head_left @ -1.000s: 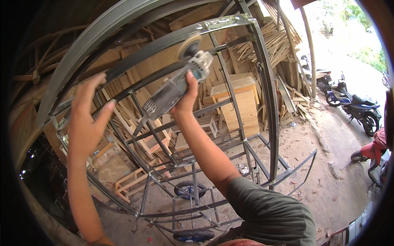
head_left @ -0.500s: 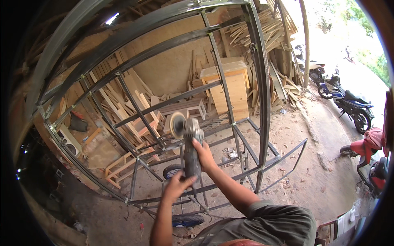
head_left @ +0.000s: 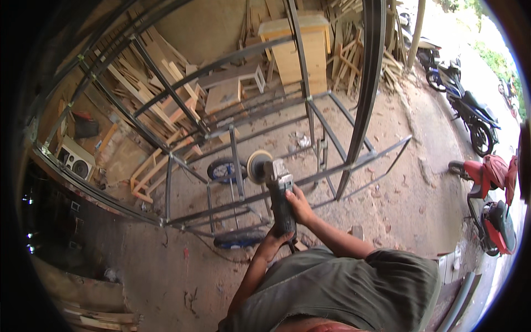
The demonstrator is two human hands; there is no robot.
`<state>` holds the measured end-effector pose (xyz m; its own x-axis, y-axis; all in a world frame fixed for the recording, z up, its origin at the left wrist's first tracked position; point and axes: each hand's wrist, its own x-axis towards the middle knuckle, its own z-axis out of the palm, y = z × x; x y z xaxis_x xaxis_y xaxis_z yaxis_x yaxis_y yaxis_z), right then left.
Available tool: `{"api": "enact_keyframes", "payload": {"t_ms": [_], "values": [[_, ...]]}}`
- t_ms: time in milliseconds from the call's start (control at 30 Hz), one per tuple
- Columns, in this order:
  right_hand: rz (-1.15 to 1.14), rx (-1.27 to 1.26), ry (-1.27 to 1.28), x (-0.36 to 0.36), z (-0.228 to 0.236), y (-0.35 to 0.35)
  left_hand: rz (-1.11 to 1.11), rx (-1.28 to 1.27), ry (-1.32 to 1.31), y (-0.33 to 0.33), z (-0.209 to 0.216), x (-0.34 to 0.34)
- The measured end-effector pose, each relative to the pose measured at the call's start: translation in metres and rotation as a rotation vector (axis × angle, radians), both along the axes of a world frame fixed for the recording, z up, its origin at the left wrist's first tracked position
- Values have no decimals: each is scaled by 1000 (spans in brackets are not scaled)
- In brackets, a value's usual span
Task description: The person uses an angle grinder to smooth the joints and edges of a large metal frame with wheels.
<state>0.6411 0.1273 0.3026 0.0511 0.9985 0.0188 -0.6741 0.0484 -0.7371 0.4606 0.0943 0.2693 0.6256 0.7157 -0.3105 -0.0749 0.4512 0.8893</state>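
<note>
An angle grinder [head_left: 282, 207], dark-bodied with a grey metal head, is held out in front of me. Its round, pale-rimmed disc [head_left: 255, 167] points away to the left. My right hand [head_left: 299, 205] is closed around the body near the head, thumb along it. Lower down, my left hand [head_left: 270, 244] grips the rear end, partly hidden by the grinder and my forearm. Just beyond stands a dark welded metal frame [head_left: 362, 105] of square tubes. The disc appears close to a short upright tube [head_left: 237, 160]; whether they touch, I cannot tell.
Spoked wheels [head_left: 239, 239] sit under the frame. Beyond it are a wooden cabinet [head_left: 300, 58], a low bench [head_left: 224, 95] and leaning planks [head_left: 145, 88]. A speaker box [head_left: 76, 159] stands left. Motorbikes [head_left: 473, 113] are parked right, including a red one [head_left: 487, 193].
My view has tipped downward, so the frame and cabinet sit higher in the picture. The grinder is drawn nearer my body and a little to the right, both hands still on it.
</note>
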Motion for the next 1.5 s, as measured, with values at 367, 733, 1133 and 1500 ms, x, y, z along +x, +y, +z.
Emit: {"api": "enact_keyframes", "payload": {"t_ms": [367,733,1133,1500], "values": [[-228,-113,-183,-11,1,-18,-321,23,74,-1,-12,-59],[-536,-272,-154,-47,-22,-74,-550,168,920,-20,-277,-259],[-719,-378,-133,-102,-37,-146,-283,-311,1153,-25,-316,-430],[-851,-417,-91,-143,-64,-198,-307,70,836,5,-348,-345]]}}
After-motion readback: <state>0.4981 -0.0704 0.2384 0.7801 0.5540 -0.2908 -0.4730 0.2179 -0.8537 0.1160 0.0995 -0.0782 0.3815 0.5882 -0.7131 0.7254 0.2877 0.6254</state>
